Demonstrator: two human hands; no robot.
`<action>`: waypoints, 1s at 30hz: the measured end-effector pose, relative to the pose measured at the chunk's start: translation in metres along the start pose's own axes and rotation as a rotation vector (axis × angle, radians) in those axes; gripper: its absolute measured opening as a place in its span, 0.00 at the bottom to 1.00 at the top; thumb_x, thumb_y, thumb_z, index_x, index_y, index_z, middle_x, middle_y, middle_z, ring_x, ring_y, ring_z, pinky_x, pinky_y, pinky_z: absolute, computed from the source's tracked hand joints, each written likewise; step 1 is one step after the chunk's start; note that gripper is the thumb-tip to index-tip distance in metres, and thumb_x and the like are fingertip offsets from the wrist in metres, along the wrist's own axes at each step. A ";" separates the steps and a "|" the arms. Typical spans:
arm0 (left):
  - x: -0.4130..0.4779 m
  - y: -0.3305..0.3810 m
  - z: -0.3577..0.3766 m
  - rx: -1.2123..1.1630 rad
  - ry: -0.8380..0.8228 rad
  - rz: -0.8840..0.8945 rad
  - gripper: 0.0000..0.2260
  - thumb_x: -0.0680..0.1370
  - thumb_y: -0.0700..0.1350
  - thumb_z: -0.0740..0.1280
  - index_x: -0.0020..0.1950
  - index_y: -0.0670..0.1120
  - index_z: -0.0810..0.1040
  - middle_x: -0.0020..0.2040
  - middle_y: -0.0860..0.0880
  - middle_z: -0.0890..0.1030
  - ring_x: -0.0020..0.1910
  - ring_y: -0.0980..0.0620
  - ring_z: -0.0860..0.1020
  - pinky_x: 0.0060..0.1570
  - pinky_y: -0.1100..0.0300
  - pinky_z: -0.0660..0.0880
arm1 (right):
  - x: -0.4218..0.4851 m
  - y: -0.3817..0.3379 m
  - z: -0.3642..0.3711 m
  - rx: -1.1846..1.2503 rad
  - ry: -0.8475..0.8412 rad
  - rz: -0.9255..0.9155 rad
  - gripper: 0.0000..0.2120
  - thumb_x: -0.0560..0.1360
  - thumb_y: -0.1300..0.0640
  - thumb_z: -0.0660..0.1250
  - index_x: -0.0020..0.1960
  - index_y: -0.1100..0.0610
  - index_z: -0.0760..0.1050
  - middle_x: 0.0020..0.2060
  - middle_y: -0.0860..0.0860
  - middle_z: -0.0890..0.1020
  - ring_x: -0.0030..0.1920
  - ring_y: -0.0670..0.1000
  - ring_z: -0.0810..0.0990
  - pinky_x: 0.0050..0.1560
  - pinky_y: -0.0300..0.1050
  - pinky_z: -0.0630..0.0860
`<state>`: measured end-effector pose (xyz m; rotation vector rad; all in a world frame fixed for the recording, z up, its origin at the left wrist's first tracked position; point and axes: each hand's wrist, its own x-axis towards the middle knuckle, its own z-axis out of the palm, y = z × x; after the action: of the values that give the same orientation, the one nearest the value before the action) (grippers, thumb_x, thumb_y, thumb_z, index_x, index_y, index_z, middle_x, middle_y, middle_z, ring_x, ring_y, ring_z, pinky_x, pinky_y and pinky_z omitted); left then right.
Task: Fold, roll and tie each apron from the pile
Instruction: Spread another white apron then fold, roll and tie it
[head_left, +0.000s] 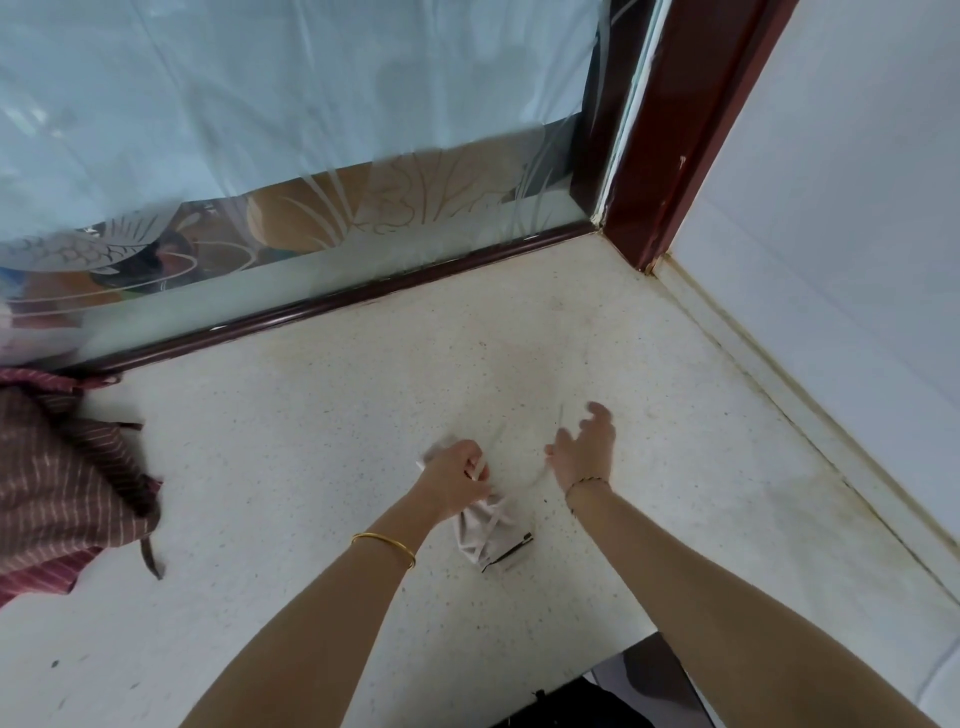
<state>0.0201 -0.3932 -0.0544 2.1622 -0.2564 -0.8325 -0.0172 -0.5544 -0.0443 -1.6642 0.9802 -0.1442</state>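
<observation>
Apron, pale, rolled tight, gripped by left hand; right hand spread, empty.

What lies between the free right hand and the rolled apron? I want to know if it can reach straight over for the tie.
Nothing visible: only bare countertop separates the right hand from the rolled apron, which the left hand grips.

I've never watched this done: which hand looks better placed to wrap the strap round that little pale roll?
Probably the right hand: it is open and free beside the pale rolled apron, with a thin strap blurred just by it. The left hand is busy gripping the roll.
</observation>
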 end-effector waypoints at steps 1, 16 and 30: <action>-0.001 -0.001 0.001 0.016 -0.008 0.021 0.10 0.71 0.32 0.67 0.42 0.45 0.70 0.40 0.50 0.72 0.37 0.54 0.70 0.35 0.67 0.69 | -0.004 0.004 0.005 -0.149 -0.090 -0.108 0.14 0.78 0.67 0.59 0.62 0.56 0.68 0.58 0.55 0.72 0.45 0.54 0.79 0.47 0.48 0.80; -0.005 -0.008 0.013 0.610 0.237 0.344 0.06 0.80 0.40 0.58 0.54 0.46 0.74 0.53 0.49 0.76 0.53 0.51 0.71 0.52 0.62 0.69 | -0.027 0.017 0.038 -0.732 -0.610 -0.206 0.11 0.74 0.60 0.66 0.35 0.53 0.69 0.39 0.54 0.79 0.41 0.51 0.76 0.42 0.41 0.72; -0.008 -0.018 0.014 0.614 0.371 0.473 0.05 0.72 0.37 0.69 0.45 0.43 0.75 0.45 0.46 0.75 0.41 0.45 0.75 0.39 0.56 0.74 | -0.024 0.021 0.026 -0.327 -0.591 -0.166 0.10 0.73 0.68 0.67 0.53 0.62 0.81 0.38 0.49 0.80 0.38 0.48 0.79 0.42 0.36 0.77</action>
<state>0.0038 -0.3859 -0.0707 2.5973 -0.8797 -0.0692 -0.0294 -0.5190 -0.0620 -1.9250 0.4290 0.4005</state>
